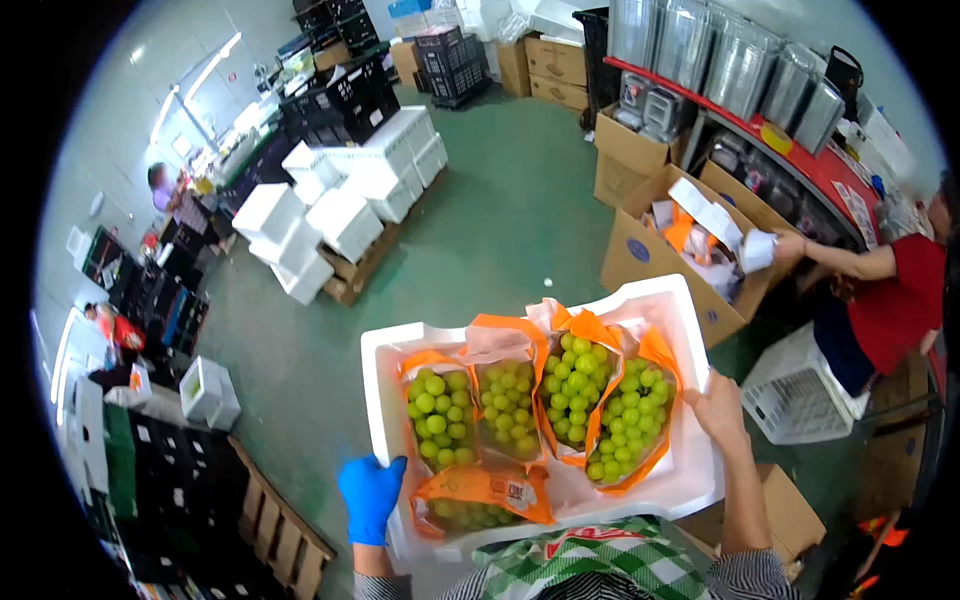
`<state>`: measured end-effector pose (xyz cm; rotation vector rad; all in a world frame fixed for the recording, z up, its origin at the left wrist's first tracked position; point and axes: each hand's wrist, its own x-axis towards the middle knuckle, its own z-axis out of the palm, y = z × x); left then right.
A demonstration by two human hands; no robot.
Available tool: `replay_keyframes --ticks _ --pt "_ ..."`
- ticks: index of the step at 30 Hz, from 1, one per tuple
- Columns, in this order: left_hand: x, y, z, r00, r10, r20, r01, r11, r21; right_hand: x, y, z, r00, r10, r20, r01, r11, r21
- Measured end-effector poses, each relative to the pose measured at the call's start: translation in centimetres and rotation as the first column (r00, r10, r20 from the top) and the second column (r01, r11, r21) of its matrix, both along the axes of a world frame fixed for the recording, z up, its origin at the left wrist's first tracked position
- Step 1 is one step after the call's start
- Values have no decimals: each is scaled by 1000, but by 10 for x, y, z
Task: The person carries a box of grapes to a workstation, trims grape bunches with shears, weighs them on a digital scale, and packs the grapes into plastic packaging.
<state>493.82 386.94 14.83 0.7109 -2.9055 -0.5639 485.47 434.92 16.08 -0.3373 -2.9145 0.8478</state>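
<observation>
A white foam box (700,470) is held in front of my body, one hand at each end. My left hand (370,495), in a blue glove, is closed on the box's left wall near the lower corner. On the opposite side my bare right hand (718,408) grips the right wall, its fingers partly hidden. Inside lie several orange-edged clear bags of green grapes (578,390). Most stand side by side across the box, and another grape bag (485,497) lies crosswise at the lower left. A green checked apron (590,565) shows below the box.
White foam boxes (345,220) are stacked on a wooden pallet ahead. At right, a person in red (900,300) sits on a white crate (795,390) beside a cardboard box (660,270) and a red-topped shelf (770,140). Dark crates (170,480) and a pallet (280,525) stand left.
</observation>
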Motion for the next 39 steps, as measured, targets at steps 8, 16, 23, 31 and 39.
replay_keyframes --ticks 8,16,23,31,39 --pt "-173 -36 49 985 165 56 -168 985 44 -234 -48 27 992 127 2 -127 990 58" --pt "-455 -65 53 996 88 -31 -89 996 -22 -499 -68 45 993 107 -40 -109 994 -31" --pt "-734 -41 83 1000 -27 -6 27 999 -47 -713 -36 56 997 -23 -67 16 994 -105" --pt "-1034 -48 110 1000 13 -18 -13 999 -51 -1032 -55 91 997 2 -73 -16 980 -196" --pt "-1258 -84 118 985 171 25 -169 984 -54 -1357 -105 120 982 165 -94 -166 986 -3"
